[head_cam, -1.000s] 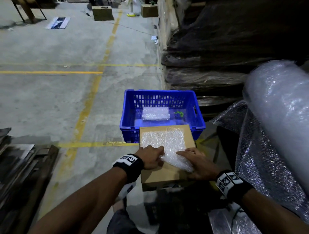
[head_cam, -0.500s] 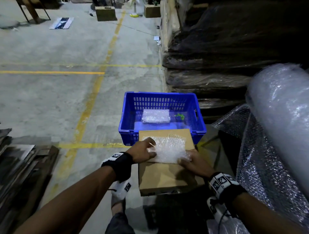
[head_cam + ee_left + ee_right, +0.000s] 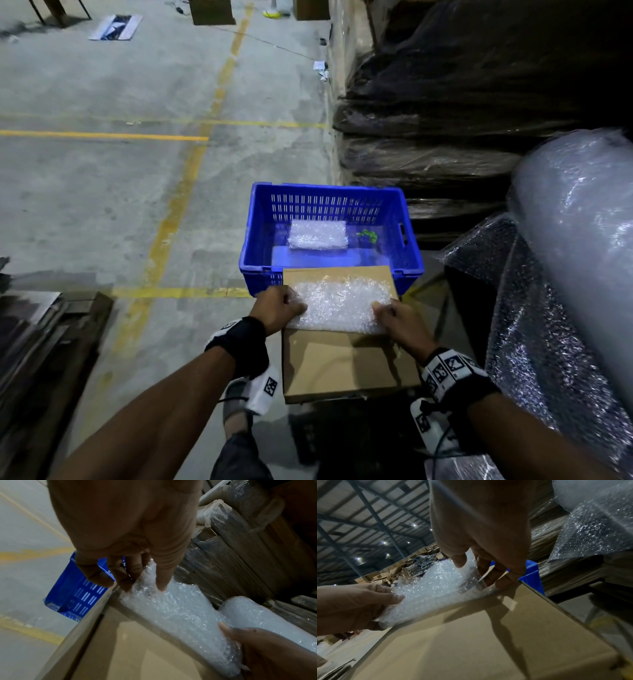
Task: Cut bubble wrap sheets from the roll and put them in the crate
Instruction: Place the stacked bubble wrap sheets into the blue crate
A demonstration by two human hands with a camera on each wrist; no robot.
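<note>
Gripping opposite ends of a folded pad of clear bubble wrap [image 3: 337, 306], both hands sit at the far half of a flat brown cardboard box [image 3: 346, 366]. The left hand [image 3: 279, 308] has its fingers [image 3: 161, 577] curled down over the pad's left end, the tips pressing into the plastic. The right hand [image 3: 399, 325] pinches the right end, thumb on top and fingers [image 3: 503, 580] curled beneath the edge. From the right wrist view the pad appears lifted slightly off the cardboard; how far cannot be judged.

Just beyond the hands, past the box's far edge, stands a blue slotted plastic crate [image 3: 330, 202] on the concrete floor. One folded bubble wrap sheet [image 3: 318, 234] lies on its bottom, with a small green object [image 3: 367, 235] just to that sheet's right; its kind cannot be determined.

To the right of the right hand rises a large roll of bubble wrap [image 3: 579, 219], with loose wrap draping below it. Both wrists carry black bands with printed markers.
</note>
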